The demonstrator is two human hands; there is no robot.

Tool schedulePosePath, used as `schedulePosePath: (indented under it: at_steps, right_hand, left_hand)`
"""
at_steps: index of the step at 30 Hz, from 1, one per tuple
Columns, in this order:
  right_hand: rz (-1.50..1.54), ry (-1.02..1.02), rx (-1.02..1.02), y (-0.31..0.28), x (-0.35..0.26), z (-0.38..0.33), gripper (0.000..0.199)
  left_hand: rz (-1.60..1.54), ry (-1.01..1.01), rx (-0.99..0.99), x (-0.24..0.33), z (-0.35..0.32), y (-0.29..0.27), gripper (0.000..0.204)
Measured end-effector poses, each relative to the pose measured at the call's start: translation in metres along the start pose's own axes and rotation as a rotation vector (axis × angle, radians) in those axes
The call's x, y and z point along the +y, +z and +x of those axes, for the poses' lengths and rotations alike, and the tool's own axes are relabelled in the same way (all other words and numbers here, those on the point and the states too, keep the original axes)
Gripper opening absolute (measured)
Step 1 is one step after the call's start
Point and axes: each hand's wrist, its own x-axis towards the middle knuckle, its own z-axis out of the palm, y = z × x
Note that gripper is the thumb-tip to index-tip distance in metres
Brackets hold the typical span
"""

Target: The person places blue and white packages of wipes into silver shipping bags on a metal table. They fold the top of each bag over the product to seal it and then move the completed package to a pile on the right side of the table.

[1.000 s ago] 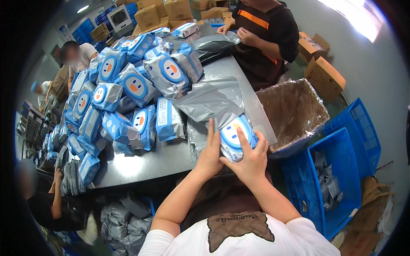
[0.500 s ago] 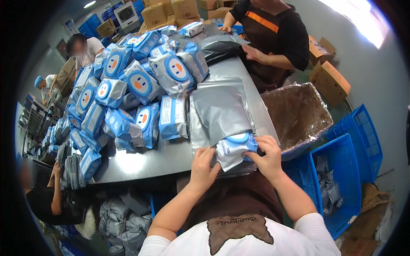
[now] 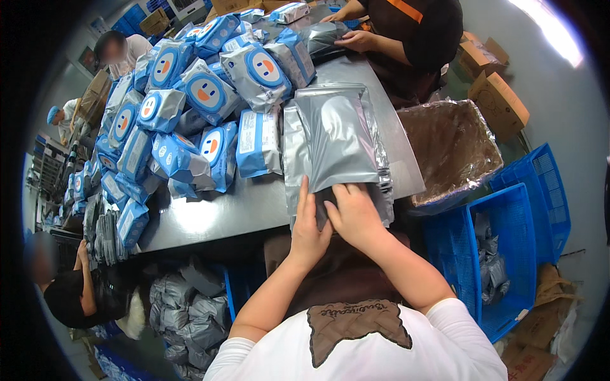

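A grey plastic mailing bag point(image 3: 340, 143) lies on top of a stack of like bags, its mouth toward me. My right hand point(image 3: 357, 216) reaches into that mouth, fingertips hidden beneath the upper layer and thumb apart from the fingers. Along the mouth's left edge rests my left hand point(image 3: 309, 230), its fingers stretched out and touching the plastic. No wipes pack shows in either hand; the bag's inside is hidden. Left of the stack stands a blue-and-white wipes pack point(image 3: 259, 143), beside a large heap of wipes packs point(image 3: 206, 92).
The metal table point(image 3: 210, 219) ends just before my body. Right of it are a foil-lined box point(image 3: 448, 149) and a blue crate point(image 3: 505, 254) holding grey parcels. Grey parcels point(image 3: 187, 311) lie below at left. Across the table, a co-worker point(image 3: 406, 38) handles a dark bag point(image 3: 323, 39).
The wipes pack that both hands held at the bag's mouth is out of sight. My right hand has moved into the mouth, and my left has let go of the pack. The view has shifted.
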Motion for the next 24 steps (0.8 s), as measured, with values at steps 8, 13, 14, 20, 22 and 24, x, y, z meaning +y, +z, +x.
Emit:
schedulePosePath:
  at_steps: [8,13,14,20,22,24]
  right_hand:
    - [0.669,0.016,-0.343,-0.024,0.014,-0.01,0.019]
    - [0.662,0.054,-0.534,-0.011,0.01,0.004,0.017]
    - [0.684,0.078,-0.508,-0.014,0.01,0.002,0.016]
    - [0.669,0.06,-0.365,-0.023,0.015,-0.006,0.014]
    - [0.665,0.04,-0.406,-0.025,0.015,-0.001,0.015]
    - [0.647,0.018,-0.465,-0.023,0.017,0.002,0.017]
  left_hand:
    - [-0.524,-0.45,-0.225,0.01,-0.022,-0.034,0.029]
    - [-0.1,-0.161,-0.364,0.005,-0.008,-0.05,0.032]
    - [-0.145,-0.224,-0.36,0.012,-0.006,-0.055,0.034]
    - [-0.132,-0.211,-0.286,0.012,-0.007,-0.046,0.035]
    - [-0.071,-0.198,-0.329,0.01,-0.008,-0.046,0.031]
    - [-0.084,-0.15,-0.386,0.01,-0.007,-0.049,0.027]
